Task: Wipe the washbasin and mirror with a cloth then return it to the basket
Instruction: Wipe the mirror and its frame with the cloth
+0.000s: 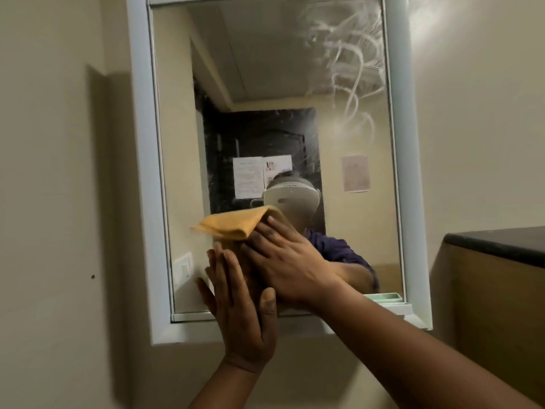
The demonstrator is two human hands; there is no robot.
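One cloth (230, 224) beneath right hand (283, 261), on mirror (265, 84)

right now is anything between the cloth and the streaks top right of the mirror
Nothing visible. The right hand presses the cloth on the lower glass; only bare mirror lies between it and the streaks. The left hand sits lower.

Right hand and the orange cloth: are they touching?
Touching. The head view shows the right hand lying flat over the orange cloth, pressing it against the mirror.
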